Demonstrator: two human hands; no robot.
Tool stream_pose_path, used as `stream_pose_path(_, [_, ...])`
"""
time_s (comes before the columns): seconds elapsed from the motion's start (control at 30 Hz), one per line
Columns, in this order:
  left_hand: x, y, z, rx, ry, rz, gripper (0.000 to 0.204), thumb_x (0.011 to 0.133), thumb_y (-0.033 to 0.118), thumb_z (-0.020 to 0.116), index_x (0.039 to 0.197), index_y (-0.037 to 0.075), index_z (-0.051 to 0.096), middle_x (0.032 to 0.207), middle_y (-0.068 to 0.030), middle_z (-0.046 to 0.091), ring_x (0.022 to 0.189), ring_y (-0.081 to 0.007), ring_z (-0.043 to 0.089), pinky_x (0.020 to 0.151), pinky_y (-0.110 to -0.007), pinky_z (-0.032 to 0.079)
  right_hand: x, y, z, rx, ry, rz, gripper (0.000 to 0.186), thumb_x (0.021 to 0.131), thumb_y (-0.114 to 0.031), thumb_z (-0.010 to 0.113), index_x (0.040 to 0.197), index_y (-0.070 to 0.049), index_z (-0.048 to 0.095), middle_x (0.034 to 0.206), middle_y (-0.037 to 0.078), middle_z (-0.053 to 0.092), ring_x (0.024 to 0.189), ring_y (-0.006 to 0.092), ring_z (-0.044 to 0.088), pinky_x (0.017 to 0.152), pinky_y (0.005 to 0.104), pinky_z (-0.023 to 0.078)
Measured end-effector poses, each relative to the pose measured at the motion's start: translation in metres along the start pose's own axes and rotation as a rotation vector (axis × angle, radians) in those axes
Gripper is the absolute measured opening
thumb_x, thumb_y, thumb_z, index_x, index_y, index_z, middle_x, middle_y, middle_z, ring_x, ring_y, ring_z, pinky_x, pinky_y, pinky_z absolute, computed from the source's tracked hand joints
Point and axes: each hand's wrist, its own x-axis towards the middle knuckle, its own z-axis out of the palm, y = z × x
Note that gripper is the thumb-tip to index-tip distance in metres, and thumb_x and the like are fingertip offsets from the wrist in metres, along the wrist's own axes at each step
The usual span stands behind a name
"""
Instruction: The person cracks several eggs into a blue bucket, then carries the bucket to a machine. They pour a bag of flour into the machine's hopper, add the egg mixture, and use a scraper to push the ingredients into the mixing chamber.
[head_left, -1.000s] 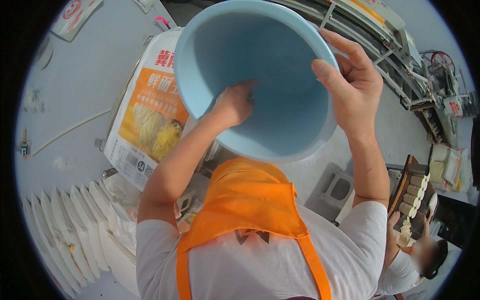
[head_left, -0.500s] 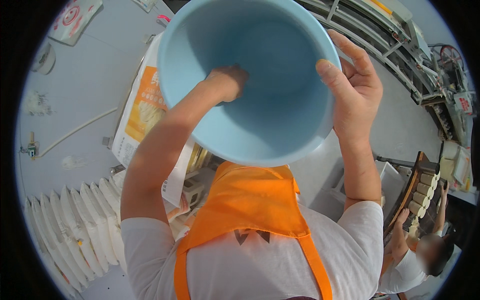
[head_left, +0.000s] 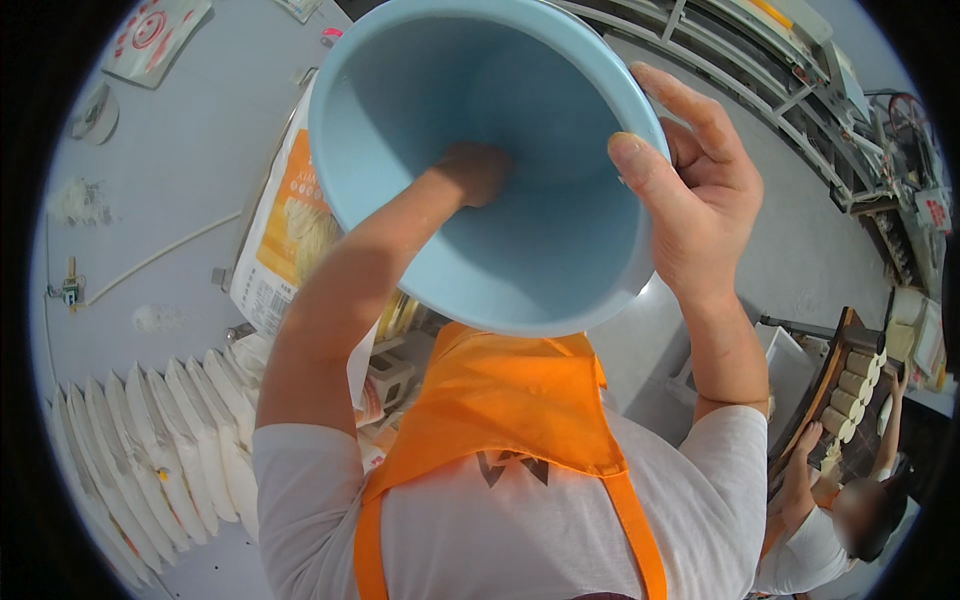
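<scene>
A large light-blue plastic tub (head_left: 590,262) is held up in front of my chest, its mouth tilted toward me. On its right rim my right hand (head_left: 700,185) has a firm hold, thumb inside the wall and fingers around the outside. Deep in the tub is my left hand (head_left: 478,173), curled like a fist near the bottom. Its fingertips are hidden in shadow, so whatever they may hold does not show. No contents are visible in the tub.
Behind my left arm stands a printed white-and-orange sack (head_left: 305,235). Stacked white sacks (head_left: 150,455) lie at lower left. A metal-framed machine (head_left: 780,95) runs along the upper right. At lower right another person (head_left: 820,530) handles pale rolls (head_left: 850,395) on a board.
My left hand has moved slightly right and deeper into the tub. The tub's rim and my right hand have shifted a little left.
</scene>
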Motion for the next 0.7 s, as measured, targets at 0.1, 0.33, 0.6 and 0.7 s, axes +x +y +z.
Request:
stream_pose_path(0.1, [-0.005,0.007,-0.002,0.020,0.002,-0.002,0.045,0.094,0.013,0.053,0.136,0.022,0.067,0.129,-0.0163,0.069,0.123,-0.0366,0.065,0.105,-0.050,0.052,-0.001,-0.002,0.001,-0.014,-0.015,-0.019,0.044,0.093,-0.001,0.074,0.136,0.003,0.063,0.086,0.002,0.071,0.073,0.0042,0.062,0.066,0.0194,0.048])
stream_pose_path(0.33, [-0.009,0.012,-0.002,0.008,-0.004,-0.011,0.046,0.096,0.012,0.049,0.138,0.022,0.065,0.128,-0.0161,0.070,0.123,-0.0352,0.066,0.107,-0.051,0.050,-0.002,-0.004,0.005,-0.029,-0.045,-0.007,0.044,0.093,-0.001,0.074,0.136,0.002,0.064,0.084,0.000,0.069,0.071,0.0031,0.060,0.064,0.0186,0.046])
stream_pose_path(0.6, [-0.011,0.013,-0.005,0.002,-0.014,-0.027,0.041,0.097,0.016,0.052,0.134,0.020,0.067,0.127,-0.0144,0.072,0.120,-0.0347,0.069,0.103,-0.051,0.053,0.000,-0.002,0.007,-0.032,-0.075,-0.025,0.044,0.094,-0.002,0.073,0.136,0.002,0.064,0.084,0.000,0.069,0.071,0.0032,0.060,0.064,0.0189,0.046])
stream_pose_path(0.7, [-0.013,0.014,-0.009,-0.005,-0.046,-0.033,0.039,0.097,0.015,0.052,0.132,0.018,0.068,0.126,-0.0149,0.073,0.118,-0.0346,0.070,0.102,-0.051,0.054,0.001,-0.002,0.008,-0.044,-0.075,-0.033,0.043,0.094,-0.003,0.073,0.136,0.002,0.064,0.084,0.000,0.069,0.071,0.0033,0.060,0.064,0.0189,0.046])
